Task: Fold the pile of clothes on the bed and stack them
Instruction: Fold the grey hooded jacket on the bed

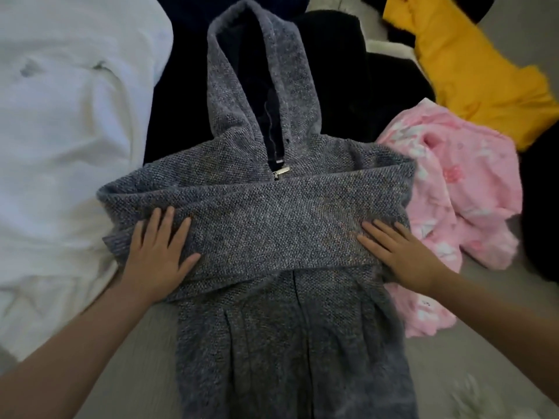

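My left hand [157, 255] lies flat, fingers [165, 220] straight and spread, pressing the left end of the folded-in sleeves; my right hand [402, 255] does the same at the right end, fingers straight and released, gripping nothing. Both palms rest on the grey knit hooded jacket [272, 328], laid front-up in the middle of the bed [136, 373], hood pointing to twelve o'clock, hem running down to six. Its two sleeves cross over the chest in a band between my hands. A small metal zipper pull [281, 171] sits just above that band; any writing on it is too small to read, and I see no readable label anywhere.

At nine o'clock, white bedding [66, 146] is bunched up against the jacket. At three o'clock a pink floral garment [453, 201] lies crumpled, touching the right sleeve. At one o'clock, a yellow garment [472, 77]. Black clothing [363, 95] lies behind the hood at twelve. The bed surface is pale grey-beige, the light dim.
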`<state>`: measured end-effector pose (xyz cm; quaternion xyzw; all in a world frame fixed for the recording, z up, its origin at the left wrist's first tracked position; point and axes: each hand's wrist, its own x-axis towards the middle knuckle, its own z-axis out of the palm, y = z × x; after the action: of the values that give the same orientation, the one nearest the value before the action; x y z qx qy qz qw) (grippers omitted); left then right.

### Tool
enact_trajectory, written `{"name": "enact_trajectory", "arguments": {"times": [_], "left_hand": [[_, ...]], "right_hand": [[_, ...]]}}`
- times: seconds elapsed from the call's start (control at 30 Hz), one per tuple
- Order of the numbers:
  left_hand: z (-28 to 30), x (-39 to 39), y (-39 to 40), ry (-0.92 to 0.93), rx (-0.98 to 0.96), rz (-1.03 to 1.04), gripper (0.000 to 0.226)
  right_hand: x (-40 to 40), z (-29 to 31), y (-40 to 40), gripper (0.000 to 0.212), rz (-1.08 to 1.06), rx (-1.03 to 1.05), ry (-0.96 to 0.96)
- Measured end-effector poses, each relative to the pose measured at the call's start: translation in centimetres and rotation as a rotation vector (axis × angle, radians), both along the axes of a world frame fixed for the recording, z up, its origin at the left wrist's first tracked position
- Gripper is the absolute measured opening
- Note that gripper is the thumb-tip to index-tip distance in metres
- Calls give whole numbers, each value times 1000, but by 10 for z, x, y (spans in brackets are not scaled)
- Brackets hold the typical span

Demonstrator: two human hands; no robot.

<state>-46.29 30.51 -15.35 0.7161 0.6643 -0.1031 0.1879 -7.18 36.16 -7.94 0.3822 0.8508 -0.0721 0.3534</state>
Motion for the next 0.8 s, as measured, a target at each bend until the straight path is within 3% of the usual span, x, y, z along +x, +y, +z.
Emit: {"name": "enact_trajectory", "arguments": {"times": [0.13, 0.23, 0.37, 0.53, 0.6, 0.7, 0.8], "left_hand": [[18, -6, 19, -80, 247, 17, 85], [20, -24, 44, -75, 388, 152, 77], [11, -40, 65, -97, 283, 423, 85], [-21, -55, 70, -127, 281, 445, 86], [-31, -58, 70, -130, 256, 408, 91], [-40, -61, 73, -117, 284, 376, 77], [-50, -67, 76, -134, 345, 377, 70]], "right_hand": [[-20, 9, 20, 64, -75, -227, -98], [-72, 31, 71, 33, -206, -294, 234], [-158, 38, 137, 30, -308, -77, 467], [-244, 9, 190, 33, -177, 165, 298], [-266, -3, 203, 45, -107, 232, 249], [-295, -20, 221, 61, -8, 335, 239], [-320, -37, 246, 64, 92, 388, 68]]}}
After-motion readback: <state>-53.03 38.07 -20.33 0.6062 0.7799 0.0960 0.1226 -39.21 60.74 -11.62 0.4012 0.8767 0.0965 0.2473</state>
